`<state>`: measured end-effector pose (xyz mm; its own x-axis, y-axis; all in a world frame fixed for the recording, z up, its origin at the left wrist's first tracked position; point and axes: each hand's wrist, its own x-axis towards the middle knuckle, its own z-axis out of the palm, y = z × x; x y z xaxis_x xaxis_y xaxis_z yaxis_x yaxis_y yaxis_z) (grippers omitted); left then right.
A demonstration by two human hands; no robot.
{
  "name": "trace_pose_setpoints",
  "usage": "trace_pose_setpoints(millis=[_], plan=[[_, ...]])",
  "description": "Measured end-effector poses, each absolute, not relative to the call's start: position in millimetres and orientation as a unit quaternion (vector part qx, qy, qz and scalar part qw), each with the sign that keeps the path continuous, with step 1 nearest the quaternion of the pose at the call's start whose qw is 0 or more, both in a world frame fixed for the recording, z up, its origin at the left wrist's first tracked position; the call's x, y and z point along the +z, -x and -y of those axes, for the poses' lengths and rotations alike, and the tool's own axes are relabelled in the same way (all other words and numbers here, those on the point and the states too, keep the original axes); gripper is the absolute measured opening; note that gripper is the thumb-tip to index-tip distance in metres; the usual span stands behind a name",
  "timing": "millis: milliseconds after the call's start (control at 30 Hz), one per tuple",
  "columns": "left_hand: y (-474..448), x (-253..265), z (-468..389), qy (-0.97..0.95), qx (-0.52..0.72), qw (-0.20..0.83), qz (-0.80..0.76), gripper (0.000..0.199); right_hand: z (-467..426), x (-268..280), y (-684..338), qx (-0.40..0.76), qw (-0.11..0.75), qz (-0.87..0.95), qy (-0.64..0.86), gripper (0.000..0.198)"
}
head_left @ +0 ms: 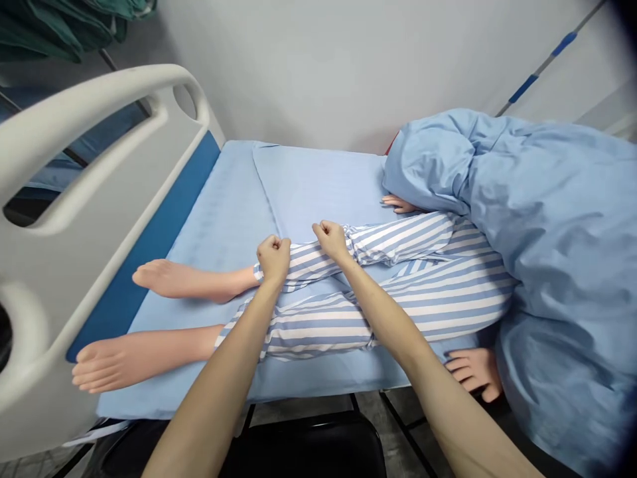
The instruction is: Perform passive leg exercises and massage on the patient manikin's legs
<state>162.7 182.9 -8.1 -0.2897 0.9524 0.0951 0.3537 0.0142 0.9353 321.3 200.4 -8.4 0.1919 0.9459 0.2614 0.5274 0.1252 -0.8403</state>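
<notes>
My left hand (274, 257) is a closed fist at the far trouser leg, just above the ankle cuff. My right hand (332, 239), also a fist, rests at the same leg farther up, near the shin. No cloth shows inside either fist. The blue-and-white striped trousers (318, 325) are on a figure that looks like a manikin, lying on its back with legs stretched out. The cloth is wrinkled right of my right hand. Its bare far foot (172, 279) and near foot (112, 362) point left. My left forearm crosses the near leg.
A light blue quilt (547, 199) is heaped over the upper body; a far hand (398, 204) and near hand (475, 373) stick out. The bed's footboard (164, 133) stands left. A black chair (308, 448) is close in front. A pole (542, 63) leans at the wall.
</notes>
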Motion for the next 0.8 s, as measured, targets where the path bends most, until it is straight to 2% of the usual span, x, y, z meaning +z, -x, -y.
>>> trace_pose_setpoints(millis=[200, 400, 600, 800], plan=[[-178, -14, -182, -0.546, 0.411, 0.236, -0.691, 0.027, -201, -11, -321, 0.228, 0.459, 0.602, 0.613, 0.038], [-170, -13, -182, -0.579, 0.374, 0.253, -0.679, 0.026, -200, -11, -319, 0.239, 0.467, 0.595, 0.61, 0.037], [-172, -10, -179, -0.581, 0.342, 0.219, -0.705, 0.028, -199, 2, -339, 0.287, 0.459, 0.607, 0.582, 0.036], [-172, -13, -177, -0.571, 0.342, 0.218, -0.714, 0.03, -196, -10, -360, 0.211, 0.441, 0.618, 0.616, 0.035]])
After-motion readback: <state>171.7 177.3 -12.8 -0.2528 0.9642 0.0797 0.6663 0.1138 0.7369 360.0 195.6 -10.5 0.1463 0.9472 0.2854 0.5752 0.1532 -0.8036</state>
